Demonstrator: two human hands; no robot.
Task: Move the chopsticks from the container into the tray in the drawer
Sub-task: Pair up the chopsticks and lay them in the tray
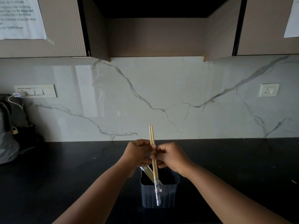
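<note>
- Chopsticks [152,139]: you hold one pair upright, lifted above the container [160,189], its paper-wrapped lower end hanging in front of the container's near wall.
- Your left hand [139,152] curls its fingers round the pair from the left; your right hand [171,156] pinches it from the right, both at mid-length.
- Judging by this, you are at the pick-up step: one pair is out and nothing has reached the tray yet.
- More chopsticks [148,171] lean inside the dark container, tilted to its left rim; how many, you cannot tell.
- The container stands on the black surface [64,167], near its front edge.
- Neither drawer nor tray is in view, so your next move probably calls for looking down, finding the tray, and carrying the pair there with a steady grip.
</note>
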